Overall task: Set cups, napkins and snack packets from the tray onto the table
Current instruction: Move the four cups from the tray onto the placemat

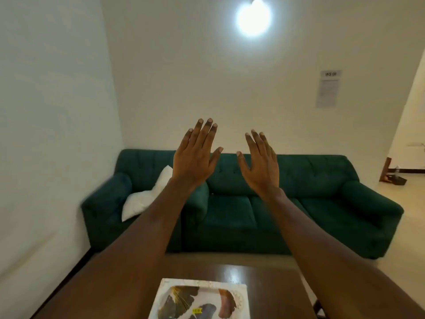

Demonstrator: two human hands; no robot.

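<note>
**Hands Raised, Tray Below**

We hold the left hand (195, 157) and right hand (261, 164) up, fingers spread, gripping nothing. The tray (202, 298) lies well below the fingertips on the table (271, 286); no cups, napkins or packets show. We should lower both hands, then look before gripping.

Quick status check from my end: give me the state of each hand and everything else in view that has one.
Left hand: raised, open, fingers spread, holding nothing.
Right hand: raised, open, holding nothing.
Tray: flat on the table, visible part bare; near end cut off by the frame.
Table: only the tray seen on it.
Lamp: on.
Pillow: leaning in the sofa's left corner.
Sofa: unoccupied.
</note>
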